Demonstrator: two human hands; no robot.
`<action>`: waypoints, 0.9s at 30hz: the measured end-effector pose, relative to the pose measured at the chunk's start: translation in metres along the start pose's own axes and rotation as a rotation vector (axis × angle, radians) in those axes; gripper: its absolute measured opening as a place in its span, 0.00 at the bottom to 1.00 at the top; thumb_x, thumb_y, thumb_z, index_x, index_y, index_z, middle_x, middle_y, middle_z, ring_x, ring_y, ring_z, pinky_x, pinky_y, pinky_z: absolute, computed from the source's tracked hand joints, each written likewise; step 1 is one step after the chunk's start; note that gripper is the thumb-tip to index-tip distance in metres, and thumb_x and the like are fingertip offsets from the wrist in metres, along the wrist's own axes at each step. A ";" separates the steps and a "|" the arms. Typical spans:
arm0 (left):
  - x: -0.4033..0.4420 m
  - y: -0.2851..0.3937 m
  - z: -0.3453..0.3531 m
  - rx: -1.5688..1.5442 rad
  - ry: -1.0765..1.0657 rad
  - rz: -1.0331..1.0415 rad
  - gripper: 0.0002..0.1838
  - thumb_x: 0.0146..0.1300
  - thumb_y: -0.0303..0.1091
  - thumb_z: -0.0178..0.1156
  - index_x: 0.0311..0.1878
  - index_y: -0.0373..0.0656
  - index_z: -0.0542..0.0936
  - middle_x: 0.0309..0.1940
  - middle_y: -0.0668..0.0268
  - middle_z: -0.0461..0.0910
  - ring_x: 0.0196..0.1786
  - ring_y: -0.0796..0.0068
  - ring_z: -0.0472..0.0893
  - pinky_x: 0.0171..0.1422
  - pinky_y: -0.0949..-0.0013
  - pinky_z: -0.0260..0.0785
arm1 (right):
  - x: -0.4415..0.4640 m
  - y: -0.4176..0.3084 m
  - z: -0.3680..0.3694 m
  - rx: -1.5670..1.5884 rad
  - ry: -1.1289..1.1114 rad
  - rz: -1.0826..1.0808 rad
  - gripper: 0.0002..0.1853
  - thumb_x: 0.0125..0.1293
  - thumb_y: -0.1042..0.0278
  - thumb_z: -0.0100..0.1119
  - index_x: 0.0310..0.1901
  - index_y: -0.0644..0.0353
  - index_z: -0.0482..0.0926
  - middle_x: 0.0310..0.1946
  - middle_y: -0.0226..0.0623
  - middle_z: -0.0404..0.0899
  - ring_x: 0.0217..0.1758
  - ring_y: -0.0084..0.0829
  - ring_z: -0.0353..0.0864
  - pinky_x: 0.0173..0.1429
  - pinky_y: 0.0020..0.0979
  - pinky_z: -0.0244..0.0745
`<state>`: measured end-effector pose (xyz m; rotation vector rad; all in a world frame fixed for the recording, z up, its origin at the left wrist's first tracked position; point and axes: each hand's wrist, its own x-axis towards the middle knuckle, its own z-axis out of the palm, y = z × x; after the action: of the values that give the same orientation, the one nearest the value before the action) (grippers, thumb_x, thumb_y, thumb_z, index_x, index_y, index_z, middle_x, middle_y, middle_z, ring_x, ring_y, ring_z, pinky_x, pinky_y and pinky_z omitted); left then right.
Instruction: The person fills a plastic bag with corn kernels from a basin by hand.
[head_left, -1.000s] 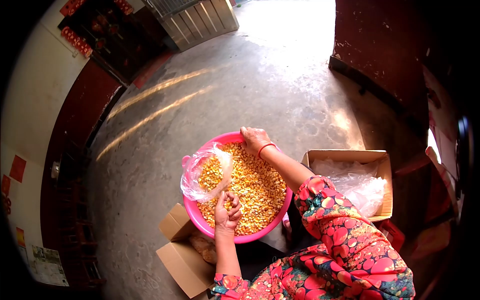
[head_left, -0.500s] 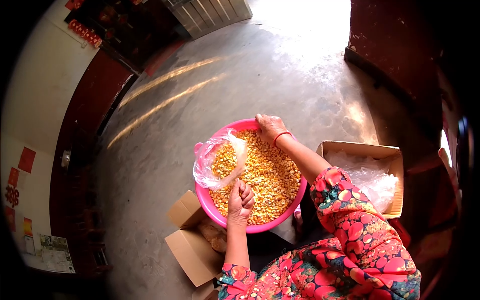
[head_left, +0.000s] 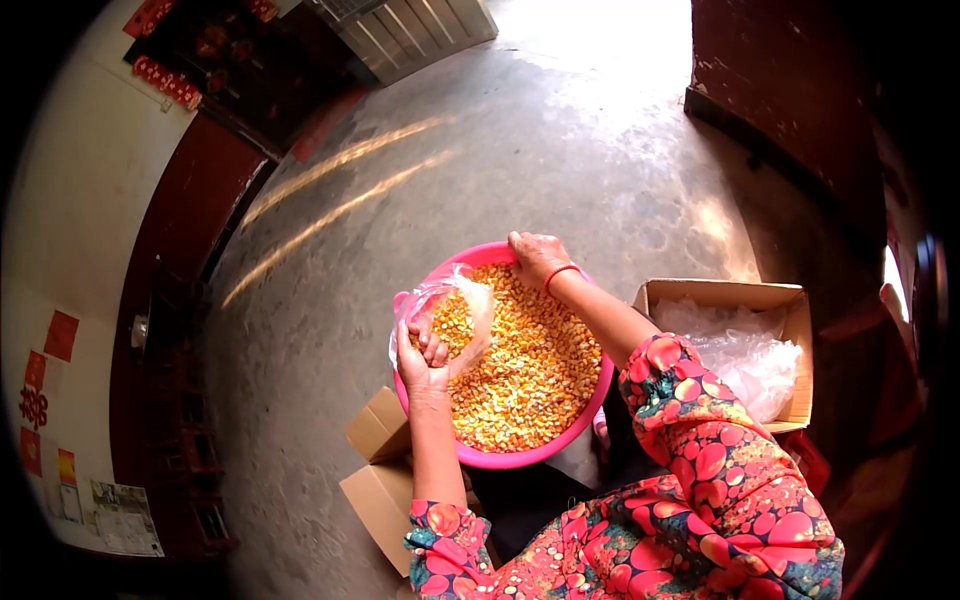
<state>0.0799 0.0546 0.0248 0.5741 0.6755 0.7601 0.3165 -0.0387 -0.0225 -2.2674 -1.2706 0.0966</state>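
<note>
A pink basin (head_left: 520,460) full of yellow corn kernels (head_left: 530,370) rests at my lap. A clear plastic bag (head_left: 478,300) lies over the basin's left side, its mouth spread on the kernels. My left hand (head_left: 422,355) is at the bag's lower left edge with its fingers curled; what they hold, if anything, is hidden. My right hand (head_left: 538,258), with a red band at the wrist, is closed on the basin's far rim.
An open cardboard box (head_left: 795,370) with clear plastic bags (head_left: 740,365) stands on the right. Another cardboard box (head_left: 380,495) is at the lower left. Beyond lie a concrete floor (head_left: 420,220) and a metal panel (head_left: 425,40). Stools line the left wall.
My left hand has moved left and up from the basin's lower middle to the bag's left edge. My right hand has stayed on the far rim. The whole view has shifted somewhat.
</note>
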 end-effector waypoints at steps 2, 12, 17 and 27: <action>0.013 0.010 0.005 0.015 -0.014 0.032 0.15 0.69 0.44 0.48 0.28 0.49 0.72 0.16 0.73 0.65 0.13 0.83 0.58 0.13 0.79 0.48 | 0.000 0.001 0.002 0.011 0.003 0.000 0.12 0.55 0.64 0.55 0.38 0.60 0.71 0.32 0.46 0.78 0.39 0.47 0.79 0.44 0.43 0.75; 0.042 0.002 0.013 0.526 0.027 0.337 0.13 0.68 0.39 0.46 0.41 0.44 0.78 0.36 0.68 0.79 0.40 0.78 0.77 0.40 0.76 0.69 | 0.002 0.005 0.006 0.039 0.015 -0.016 0.12 0.54 0.63 0.56 0.37 0.60 0.72 0.33 0.46 0.78 0.39 0.47 0.79 0.44 0.43 0.75; -0.030 -0.013 0.016 0.748 -0.152 0.391 0.12 0.69 0.35 0.47 0.36 0.41 0.79 0.29 0.69 0.78 0.34 0.83 0.75 0.40 0.77 0.67 | 0.002 0.003 0.009 0.017 0.009 0.007 0.13 0.54 0.63 0.56 0.38 0.60 0.71 0.33 0.46 0.78 0.40 0.46 0.79 0.45 0.42 0.75; -0.078 -0.064 -0.020 1.554 -0.217 0.757 0.05 0.61 0.29 0.57 0.31 0.38 0.77 0.24 0.62 0.75 0.28 0.67 0.76 0.32 0.67 0.68 | 0.001 0.001 0.002 0.016 -0.022 0.008 0.12 0.56 0.63 0.55 0.39 0.60 0.71 0.34 0.47 0.78 0.41 0.47 0.79 0.46 0.43 0.74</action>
<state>0.0510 -0.0397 -0.0054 2.3903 0.7591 0.7164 0.3170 -0.0377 -0.0249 -2.2634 -1.2682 0.1347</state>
